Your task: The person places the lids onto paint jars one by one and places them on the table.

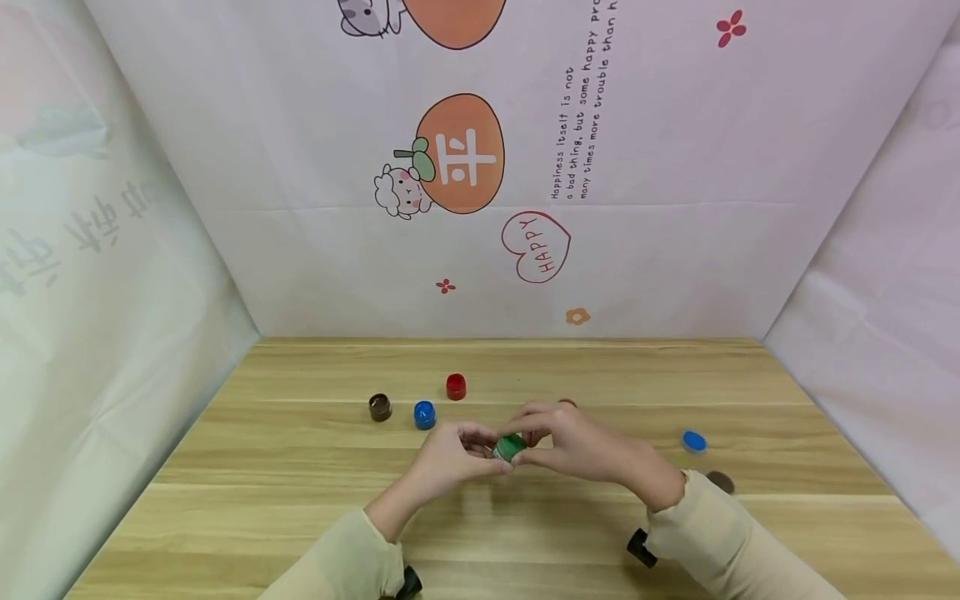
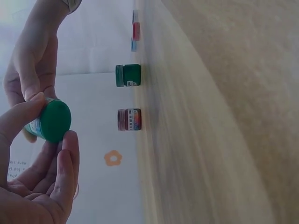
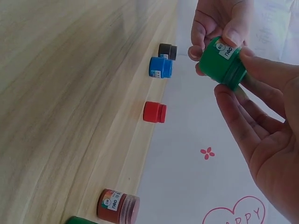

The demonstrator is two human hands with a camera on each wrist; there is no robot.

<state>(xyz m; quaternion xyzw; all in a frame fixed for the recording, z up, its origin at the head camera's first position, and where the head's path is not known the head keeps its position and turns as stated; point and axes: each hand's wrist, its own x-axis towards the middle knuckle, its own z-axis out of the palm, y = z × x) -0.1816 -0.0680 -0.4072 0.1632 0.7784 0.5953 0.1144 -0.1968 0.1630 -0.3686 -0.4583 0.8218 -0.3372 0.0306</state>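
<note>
A small green paint jar (image 1: 509, 448) is held off the table between both hands. My left hand (image 1: 447, 457) grips its base, thumb on one side and fingers on the other. From the right, my right hand (image 1: 576, 443) pinches the jar around its neck end with thumb and fingertips. The right wrist view shows the green jar (image 3: 218, 60) tilted, with a white label on its side and its neck end towards the right hand (image 3: 268, 112). In the left wrist view its round green end (image 2: 56, 120) faces the camera, above the curled left fingers.
Lidless dark brown (image 1: 380, 407), blue (image 1: 424, 415) and red (image 1: 456, 387) paint jars stand left of the hands. A reddish-brown jar (image 2: 129, 120) and another green jar (image 2: 128, 75) stand beyond the right hand. A blue lid (image 1: 693, 441) and brown lid (image 1: 721, 482) lie right.
</note>
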